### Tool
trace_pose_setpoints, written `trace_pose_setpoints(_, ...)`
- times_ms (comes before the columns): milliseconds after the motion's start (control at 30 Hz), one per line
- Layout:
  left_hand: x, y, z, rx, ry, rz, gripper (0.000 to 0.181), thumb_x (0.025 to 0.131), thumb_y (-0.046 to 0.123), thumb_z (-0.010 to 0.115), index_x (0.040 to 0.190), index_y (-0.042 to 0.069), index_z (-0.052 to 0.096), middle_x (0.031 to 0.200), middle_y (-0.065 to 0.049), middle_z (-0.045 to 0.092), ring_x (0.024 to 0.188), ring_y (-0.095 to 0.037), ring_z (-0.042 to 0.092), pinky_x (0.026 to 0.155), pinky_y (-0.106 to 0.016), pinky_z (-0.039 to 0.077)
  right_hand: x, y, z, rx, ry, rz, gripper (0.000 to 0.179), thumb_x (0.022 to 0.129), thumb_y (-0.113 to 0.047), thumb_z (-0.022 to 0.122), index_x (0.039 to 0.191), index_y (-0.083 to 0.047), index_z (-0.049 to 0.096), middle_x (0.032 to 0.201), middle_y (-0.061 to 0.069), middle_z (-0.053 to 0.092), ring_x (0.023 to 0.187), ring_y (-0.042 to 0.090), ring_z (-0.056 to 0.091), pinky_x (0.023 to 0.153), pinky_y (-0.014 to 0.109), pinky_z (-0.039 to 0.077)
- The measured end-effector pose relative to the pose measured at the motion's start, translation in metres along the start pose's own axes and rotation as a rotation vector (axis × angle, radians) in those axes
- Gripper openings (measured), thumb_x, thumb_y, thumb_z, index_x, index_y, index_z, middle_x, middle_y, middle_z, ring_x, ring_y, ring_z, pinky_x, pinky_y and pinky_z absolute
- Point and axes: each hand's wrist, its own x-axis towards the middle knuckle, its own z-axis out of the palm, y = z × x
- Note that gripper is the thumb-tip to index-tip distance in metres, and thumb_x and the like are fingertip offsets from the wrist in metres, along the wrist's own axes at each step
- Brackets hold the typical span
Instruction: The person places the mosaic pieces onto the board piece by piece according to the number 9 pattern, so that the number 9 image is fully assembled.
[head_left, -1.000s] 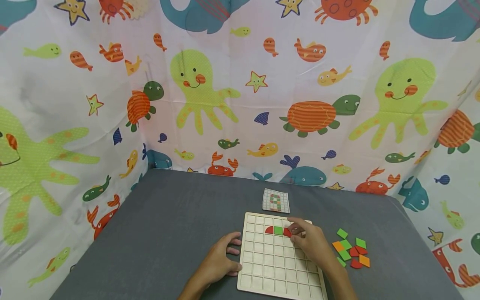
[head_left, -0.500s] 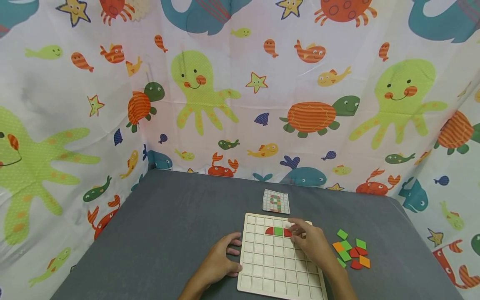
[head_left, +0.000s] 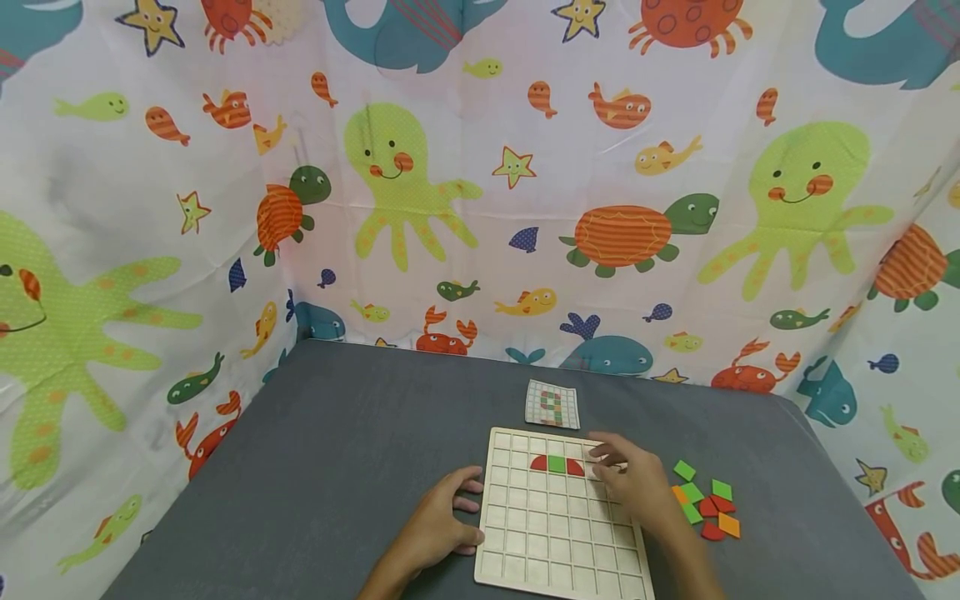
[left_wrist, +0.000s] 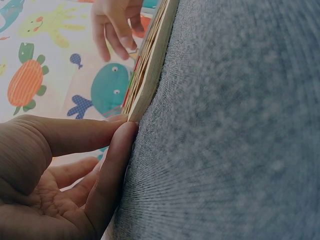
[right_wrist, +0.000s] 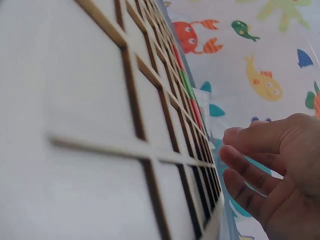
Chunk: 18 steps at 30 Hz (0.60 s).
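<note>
A pale wooden grid board (head_left: 536, 542) lies on the grey table in the head view. One row near its far edge holds a red piece (head_left: 538, 462), a green square tile (head_left: 556, 464) and another red piece (head_left: 574, 467). My left hand (head_left: 438, 518) rests at the board's left edge, thumb touching it; the left wrist view shows its fingertips against the rim. Over the board's far right part hovers my right hand (head_left: 633, 479), fingers loosely bent. The right wrist view shows nothing between those fingers, beside the board.
Behind the board lies a small card (head_left: 552, 404) printed with a coloured grid pattern. Right of the board, several loose tiles are scattered, including a green tile (head_left: 722, 489), an orange tile (head_left: 729, 524) and a red piece (head_left: 713, 531). A patterned curtain (head_left: 480, 208) surrounds the table.
My right hand has let go of the right-hand red piece and drawn back a little to the right, uncovering it. The left hand stays at the board's edge.
</note>
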Motion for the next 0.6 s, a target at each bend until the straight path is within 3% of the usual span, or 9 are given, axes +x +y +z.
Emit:
trace_pose_setpoints(133,-0.001,0.001,0.000,0.000,-0.001,0.003,0.094,0.070,-0.022,0.081,0.154,0.006,0.051,0.137,-0.014,0.059,0.113,-0.030,0.062,0.059,-0.041,0.065,-0.001,0.005,-0.010,-0.007,0.025,0.011,0.052,0.095,0.000,0.076,0.144,-0.009,0.063,0.116,0.006,0.076,0.105,0.024,0.072,0.092,0.047,0.061)
trace_pose_setpoints(333,-0.001,0.001,0.000,0.000,0.002,0.002,0.094,0.070,-0.022,0.081,0.154,0.006,0.051,0.137,-0.014,0.059,0.113,-0.030,0.062,0.058,-0.041,0.065,-0.003,0.018,-0.022,-0.046,0.079,-0.013,0.052,0.094,-0.002,0.078,0.144,-0.007,0.064,0.115,0.007,0.076,0.105,0.026,0.072,0.085,0.038,0.064)
trace_pose_setpoints(500,-0.002,0.001,0.000,0.004,0.004,0.004,0.093,0.070,-0.022,0.081,0.154,0.006,0.051,0.137,-0.014,0.059,0.113,-0.030,0.062,0.059,-0.041,0.066,-0.006,0.021,-0.031,-0.066,0.092,0.002,0.054,0.093,-0.002,0.080,0.144,-0.006,0.063,0.114,0.009,0.077,0.105,0.028,0.072,0.089,0.047,0.063)
trace_pose_setpoints(600,-0.001,0.002,0.001,0.005,0.006,0.001,0.093,0.070,-0.022,0.081,0.154,0.006,0.051,0.137,-0.014,0.059,0.113,-0.030,0.062,0.059,-0.041,0.066,-0.007,0.023,-0.036,-0.075,0.089,0.004,0.056,0.092,-0.003,0.081,0.145,-0.007,0.062,0.116,0.011,0.077,0.107,0.030,0.072,0.085,0.040,0.063)
